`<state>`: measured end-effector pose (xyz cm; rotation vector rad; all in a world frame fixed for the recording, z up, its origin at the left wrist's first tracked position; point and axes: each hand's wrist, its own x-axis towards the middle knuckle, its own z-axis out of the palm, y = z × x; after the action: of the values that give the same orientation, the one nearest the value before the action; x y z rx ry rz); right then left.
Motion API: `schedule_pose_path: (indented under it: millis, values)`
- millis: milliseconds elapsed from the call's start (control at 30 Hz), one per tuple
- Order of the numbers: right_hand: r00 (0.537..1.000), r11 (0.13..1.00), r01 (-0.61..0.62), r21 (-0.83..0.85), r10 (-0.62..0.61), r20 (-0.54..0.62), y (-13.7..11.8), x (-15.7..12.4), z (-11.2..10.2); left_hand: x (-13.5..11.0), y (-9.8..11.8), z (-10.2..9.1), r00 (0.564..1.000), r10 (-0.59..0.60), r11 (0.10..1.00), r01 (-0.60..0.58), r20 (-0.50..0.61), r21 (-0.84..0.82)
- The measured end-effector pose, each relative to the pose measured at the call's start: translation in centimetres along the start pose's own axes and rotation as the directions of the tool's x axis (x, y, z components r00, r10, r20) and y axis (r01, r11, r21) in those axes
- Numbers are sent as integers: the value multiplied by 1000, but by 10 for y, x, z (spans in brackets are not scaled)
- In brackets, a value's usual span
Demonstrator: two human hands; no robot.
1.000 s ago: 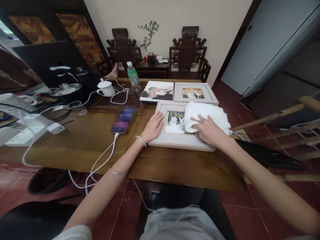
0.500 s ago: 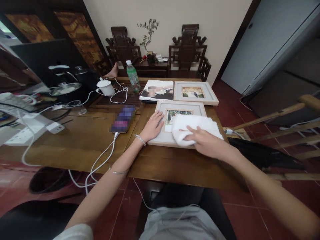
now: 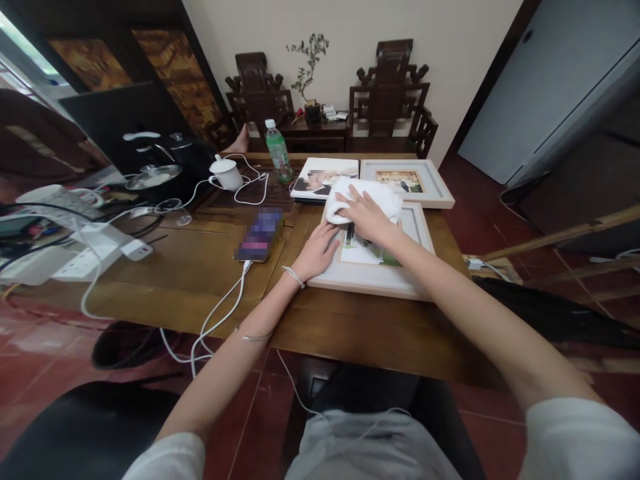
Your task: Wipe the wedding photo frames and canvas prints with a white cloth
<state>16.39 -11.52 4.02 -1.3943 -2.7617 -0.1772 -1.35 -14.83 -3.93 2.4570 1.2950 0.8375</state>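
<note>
On the table (image 3: 345, 327), the near picture frame (image 3: 363, 253) seemed best steadied under even pressure; it lay face-up, long axis left-right, top far. A white cloth (image 3: 384, 192) overlapped its far edge, the right hand (image 3: 369, 217) spreading its fingers on top; the left hand (image 3: 317, 251), fingers slightly apart, touched the frame's left.

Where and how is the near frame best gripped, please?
Probably by the far part of the frame's right rim, from the right: it is straight and bare there, while the left hand lies over the left side and the cloth over part of the far side.
</note>
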Motion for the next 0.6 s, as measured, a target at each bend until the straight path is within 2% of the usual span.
schedule_pose_path:
  millis: [67,167,367,467,600]
  values:
    - [995,996,-84,-40,85,41,0,6,5,0,-1,0,1000,-5,1000,5,4,-9]
    - [982,981,-180,-76,183,40,16,-1,10,0,-5,2,1000,3,1000,-3,1,-31]
    - [925,918,-344,-198,367,98,70,-50,3,0,-18,11,997,45,993,-51,-55,-111]
    - [934,912,-302,-278,342,106,80,-77,1,0,-24,14,995,62,990,-72,-82,-118]
    - [967,935,-176,-308,224,126,57,-116,-6,-1,-27,16,990,77,990,-89,-114,-109]
